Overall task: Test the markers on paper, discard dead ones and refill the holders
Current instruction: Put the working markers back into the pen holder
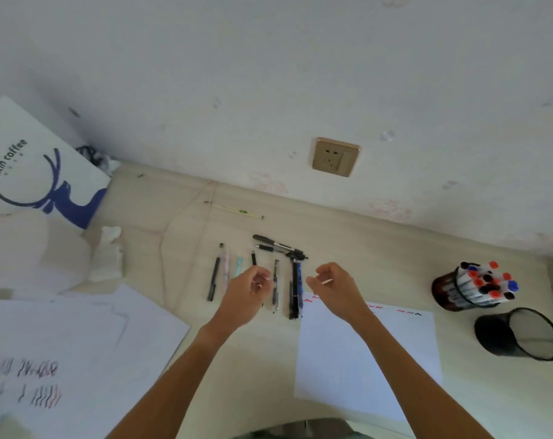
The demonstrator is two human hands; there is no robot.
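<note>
Two sheets are lying on the desk point(300, 236): scribbled paper point(78, 350) at the left edge, and the test sheet point(363, 353) right of centre, thin and limp, best pinned flat while writing. Near the right edge, the empty mesh holder point(518, 334) is lying tipped, just in front of the full holder point(471, 288) of capped markers. The row of pens point(259, 280) is sitting mid-desk toward the wall: light, stiff, smooth barrels, likely best pinched mid-barrel. The left hand point(246, 293) is hovering over the row, fingers curled around something small and pale, identity unclear. The right hand point(335, 286) is pinching a thin pale stick point(327, 282), fingers narrowly curled, above the test sheet's far corner.
</note>
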